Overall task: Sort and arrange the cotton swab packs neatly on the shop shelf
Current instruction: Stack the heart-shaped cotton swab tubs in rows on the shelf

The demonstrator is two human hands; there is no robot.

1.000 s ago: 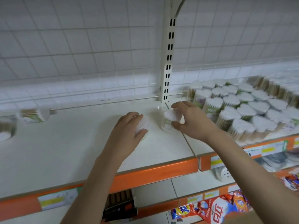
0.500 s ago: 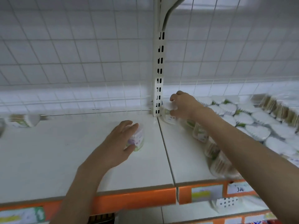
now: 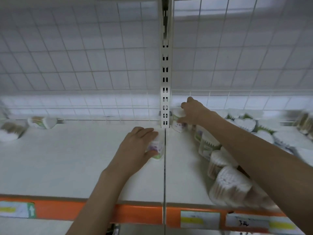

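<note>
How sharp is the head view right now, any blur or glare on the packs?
Head view: motion blur smears the packs at right and far left; wide-angle bend curves the wire grid; soft even light, no glare; price labels unreadable.

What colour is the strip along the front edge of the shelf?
Orange, seen in the head view: the front edge strip runs under the white shelf and carries price labels.
</note>
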